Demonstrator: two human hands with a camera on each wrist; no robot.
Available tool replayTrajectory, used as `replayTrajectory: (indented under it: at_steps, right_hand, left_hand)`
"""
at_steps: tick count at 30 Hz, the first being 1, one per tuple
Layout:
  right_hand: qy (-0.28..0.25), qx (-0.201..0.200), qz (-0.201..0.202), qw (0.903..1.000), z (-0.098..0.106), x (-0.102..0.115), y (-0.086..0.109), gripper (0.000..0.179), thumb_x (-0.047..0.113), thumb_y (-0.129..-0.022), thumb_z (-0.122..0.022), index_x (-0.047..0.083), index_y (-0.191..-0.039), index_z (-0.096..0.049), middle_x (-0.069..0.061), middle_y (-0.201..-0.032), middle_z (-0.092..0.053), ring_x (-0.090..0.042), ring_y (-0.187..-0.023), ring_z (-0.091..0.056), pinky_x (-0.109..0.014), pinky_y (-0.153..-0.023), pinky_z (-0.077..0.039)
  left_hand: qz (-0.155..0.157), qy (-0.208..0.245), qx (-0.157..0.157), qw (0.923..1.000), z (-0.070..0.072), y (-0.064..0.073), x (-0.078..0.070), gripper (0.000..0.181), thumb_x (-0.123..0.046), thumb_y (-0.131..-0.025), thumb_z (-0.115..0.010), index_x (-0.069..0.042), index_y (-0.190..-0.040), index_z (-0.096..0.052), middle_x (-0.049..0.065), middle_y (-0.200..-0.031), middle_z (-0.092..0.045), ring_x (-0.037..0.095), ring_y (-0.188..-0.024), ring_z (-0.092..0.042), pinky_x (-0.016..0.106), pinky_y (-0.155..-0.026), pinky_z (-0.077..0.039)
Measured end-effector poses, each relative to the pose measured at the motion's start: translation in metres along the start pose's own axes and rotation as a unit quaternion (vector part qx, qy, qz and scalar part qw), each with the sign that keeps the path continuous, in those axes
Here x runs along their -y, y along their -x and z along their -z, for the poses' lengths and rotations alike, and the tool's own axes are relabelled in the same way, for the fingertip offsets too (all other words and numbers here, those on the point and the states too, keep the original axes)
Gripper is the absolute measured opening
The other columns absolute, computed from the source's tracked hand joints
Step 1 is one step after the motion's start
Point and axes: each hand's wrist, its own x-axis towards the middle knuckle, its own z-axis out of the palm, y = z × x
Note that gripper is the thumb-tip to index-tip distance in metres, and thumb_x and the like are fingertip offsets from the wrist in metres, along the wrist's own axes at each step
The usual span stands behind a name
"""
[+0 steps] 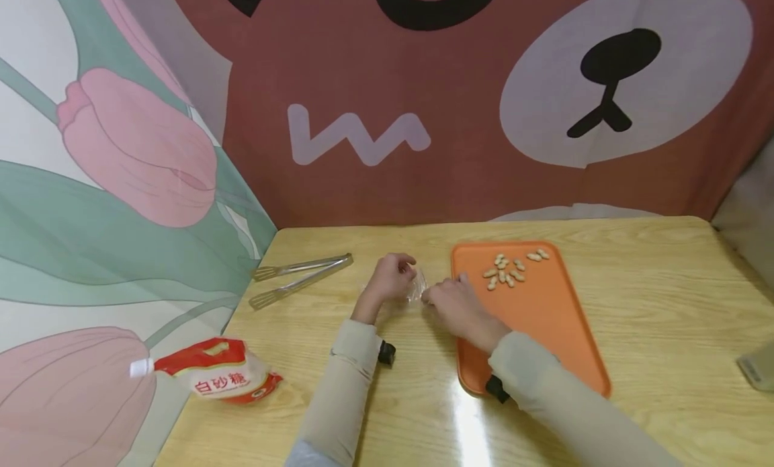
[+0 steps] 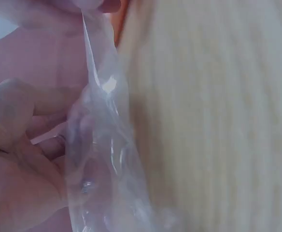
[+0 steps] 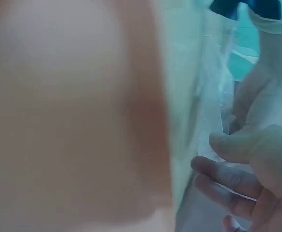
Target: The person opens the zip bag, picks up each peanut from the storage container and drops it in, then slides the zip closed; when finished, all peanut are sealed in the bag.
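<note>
A clear, thin plastic bag (image 1: pixel 417 289) is held between the two hands above the pale wood-grained table (image 1: pixel 665 285), just left of the rectangular orange tray (image 1: pixel 538 326). Its edge is pinched in the fingertips of the right hand (image 1: pixel 461 307). Bent fingers of the left hand (image 1: pixel 392 279) are seen behind the film in the left wrist view; whether it is gripped there cannot be told. The bag's long axis appears to be stretched from the right fingertips toward the left hand. The tan, unshelled peanuts (image 1: pixel 502 276) are spread on the tray's far half, beyond the right hand, the nearer one.
</note>
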Motion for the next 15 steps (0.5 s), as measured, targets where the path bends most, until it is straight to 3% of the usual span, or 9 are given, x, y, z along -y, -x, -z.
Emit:
replayTrajectory:
  at_steps: [4,7,10,13,15]
  right_hand:
    - [-0.049,-0.02,-0.011,0.9986,0.021,-0.003,0.002,0.011,0.009,-0.086,-0.077,0.013,-0.096,-0.08,-0.002,-0.09,-0.072,-0.02,-0.076,-0.063,-0.04,-0.072,-0.037]
    - [-0.118,-0.039,-0.04,0.9915,0.038,-0.007,0.006,0.017,0.012,-0.086,-0.076,0.006,-0.102,-0.078,-0.006,-0.098,-0.071,-0.023,-0.083,-0.065,-0.041,-0.072,-0.048]
    - [-0.184,-0.08,-0.075,0.9768,0.049,-0.01,0.012,0.018,0.016,-0.089,-0.074,0.003,-0.101,-0.076,-0.007,-0.095,-0.07,-0.024,-0.083,-0.065,-0.042,-0.07,-0.053]
    - [-0.233,-0.133,-0.1,0.9581,0.054,-0.012,0.016,0.022,0.016,-0.091,-0.072,0.001,-0.108,-0.073,-0.006,-0.089,-0.071,-0.023,-0.079,-0.067,-0.042,-0.07,-0.055]
    - [-0.25,-0.16,-0.102,0.9494,0.055,-0.013,0.018,0.023,0.013,-0.092,-0.071,0.0,-0.11,-0.071,-0.005,-0.084,-0.071,-0.02,-0.073,-0.067,-0.04,-0.065,-0.055]
  left_hand:
    - [-0.013,0.094,-0.041,0.9946,0.009,0.003,-0.004,0.013,-0.005,-0.096,-0.064,0.0,-0.106,-0.072,0.008,-0.092,-0.066,0.021,-0.084,-0.06,0.032,-0.073,-0.051]
    - [-0.024,0.188,-0.07,0.9794,0.013,0.006,-0.011,0.013,-0.006,-0.096,-0.065,0.0,-0.106,-0.07,0.008,-0.093,-0.063,0.02,-0.086,-0.058,0.029,-0.072,-0.05]
    - [-0.038,0.284,-0.108,0.9521,0.015,0.01,-0.023,0.014,-0.004,-0.095,-0.066,0.004,-0.107,-0.067,0.005,-0.093,-0.063,0.015,-0.085,-0.057,0.026,-0.075,-0.049]
    - [-0.058,0.381,-0.142,0.9116,0.011,0.012,-0.033,0.013,0.004,-0.092,-0.066,0.008,-0.105,-0.065,0.003,-0.09,-0.063,0.011,-0.082,-0.057,0.023,-0.075,-0.048]
    - [-0.071,0.426,-0.151,0.8889,0.008,0.013,-0.039,0.014,0.009,-0.09,-0.065,0.012,-0.104,-0.063,0.004,-0.09,-0.063,0.012,-0.082,-0.058,0.023,-0.076,-0.048]
